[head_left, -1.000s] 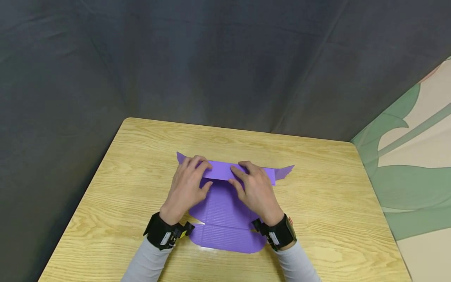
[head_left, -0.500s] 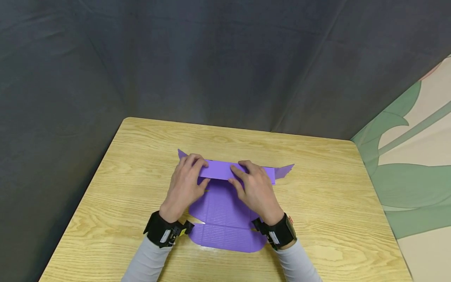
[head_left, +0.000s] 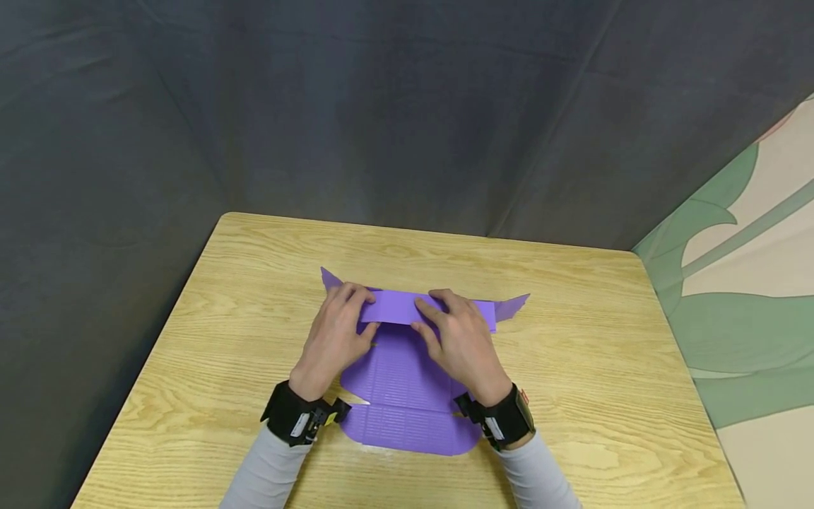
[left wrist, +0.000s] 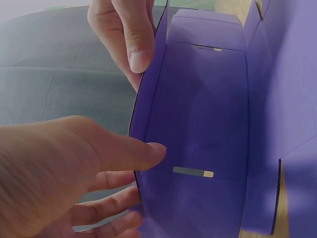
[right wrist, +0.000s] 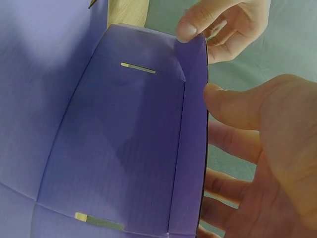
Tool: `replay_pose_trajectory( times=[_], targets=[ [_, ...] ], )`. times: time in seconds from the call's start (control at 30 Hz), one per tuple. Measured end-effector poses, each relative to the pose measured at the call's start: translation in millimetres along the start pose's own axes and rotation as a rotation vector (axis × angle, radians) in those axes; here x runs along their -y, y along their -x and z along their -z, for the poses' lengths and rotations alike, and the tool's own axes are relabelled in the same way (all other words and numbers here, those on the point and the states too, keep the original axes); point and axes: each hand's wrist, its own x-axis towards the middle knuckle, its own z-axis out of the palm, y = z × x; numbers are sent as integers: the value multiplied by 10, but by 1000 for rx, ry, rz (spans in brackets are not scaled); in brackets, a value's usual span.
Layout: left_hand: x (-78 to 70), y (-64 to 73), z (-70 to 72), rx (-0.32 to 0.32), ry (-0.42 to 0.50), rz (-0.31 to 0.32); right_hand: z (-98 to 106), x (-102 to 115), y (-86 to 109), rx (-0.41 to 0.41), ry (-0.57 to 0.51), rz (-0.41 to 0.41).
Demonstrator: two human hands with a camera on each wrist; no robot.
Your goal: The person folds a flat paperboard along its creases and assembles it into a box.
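Head view gives me a creased sheet of purple cardboard (head_left: 407,378), lying on the bench in front of the person, its near part flat and its far part folded up. Along that far side a raised strip (head_left: 397,307) runs crosswise, with both hands at it. I see the left hand (head_left: 333,339) toward its left end, pinching the strip between thumb and fingers; through the left wrist camera the thumb lies over the inner face and the fingers sit on the outer side. At the other end the right hand (head_left: 467,339) grips the same strip, its thumb at the edge and its fingers behind, as the right wrist camera shows me. Between the two hands the middle of the strip is bare. Inside the fold I can make out narrow slots (left wrist: 193,172) cut through the cardboard.

A left flap (head_left: 329,278) and a right flap (head_left: 512,308) stick out past the hands. From my head view, the hands cover parts of the strip, and the black wrist straps (head_left: 505,420) with their cameras overlap the near corners. Pale sleeves (head_left: 257,474) reach in from below. Wood-grained bench (head_left: 191,318) surrounds everything; beyond it hangs dark cloth (head_left: 407,120), with a leaf-patterned surface (head_left: 757,332) on the right.
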Motion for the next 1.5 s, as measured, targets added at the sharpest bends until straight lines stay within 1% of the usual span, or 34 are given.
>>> replay_pose_trajectory(
  times=[0.2,0.37,0.57,0.83,0.97,1.07,1.2,1.33,1.4,1.5],
  targets=[
    [15,-4,-45,45,89,26,-7,5,-8,-4,3,8],
    [45,-11,-83,57,179,48,-13,6,-14,1,8,19],
    [65,-29,-120,66,311,78,-5,9,-14,3,9,20],
    [40,-40,-161,66,463,175,5,6,-23,-1,7,20],
    [30,-35,-190,68,512,216,1,2,-23,-2,8,22],
    [17,-36,-186,69,530,238,0,-2,-20,-3,8,22],
    [11,-42,-147,92,526,260,-1,-4,-14,-4,4,19],
    [37,-45,-109,146,507,271,-4,-2,-2,-1,1,15],
    [56,-44,-85,185,470,282,-5,-6,1,-1,2,13],
    [97,-40,-47,257,327,315,0,-16,2,-4,4,11]
  ],
)
